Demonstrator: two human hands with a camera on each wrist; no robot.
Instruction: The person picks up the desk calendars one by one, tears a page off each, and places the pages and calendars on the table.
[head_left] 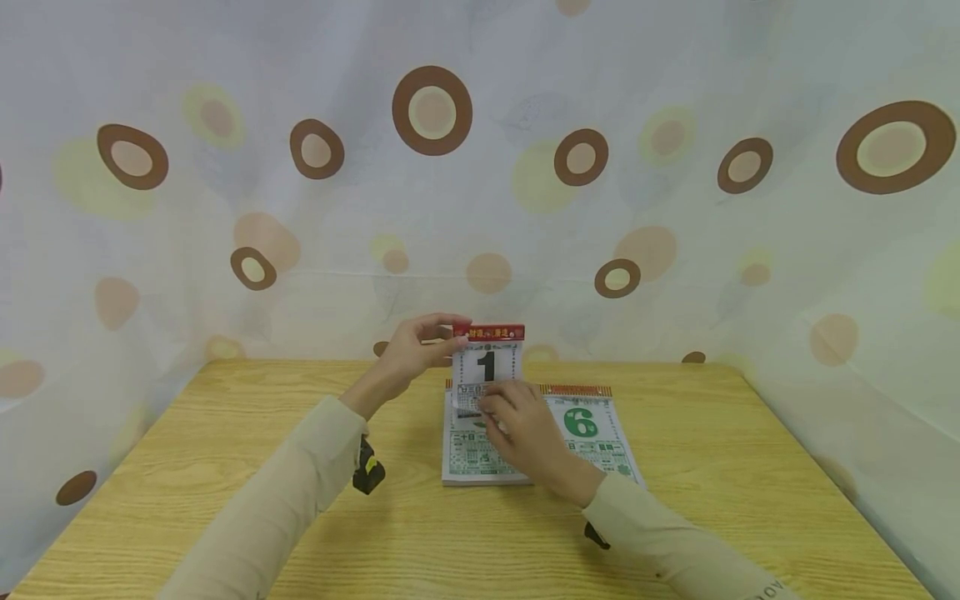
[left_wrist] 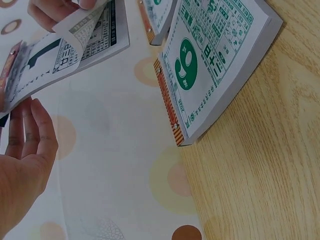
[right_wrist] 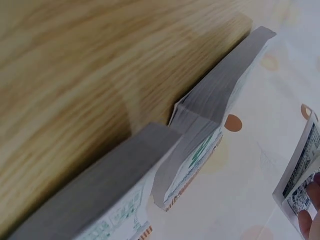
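A small tear-off calendar [head_left: 487, 364] with a red header and a black 1 is held upright above the table. My left hand [head_left: 412, 350] grips its top left corner, thumb in front and fingers behind. Fingers of my right hand [head_left: 528, 433] pinch the lower part of its front page [left_wrist: 80, 35], which curls away from the sheets beneath in the left wrist view. Behind and below lie two larger calendars with green print: the left one [head_left: 480, 467] is partly covered by the small calendar and my right hand, the right one [head_left: 600, 421] shows a green 6.
The large calendars lie side by side on a wood-grain table [head_left: 390, 533], their thick page blocks [right_wrist: 210, 90] seen edge-on in the right wrist view. A white sheet [head_left: 480, 208] with brown and yellow dots hangs behind the table and along its sides.
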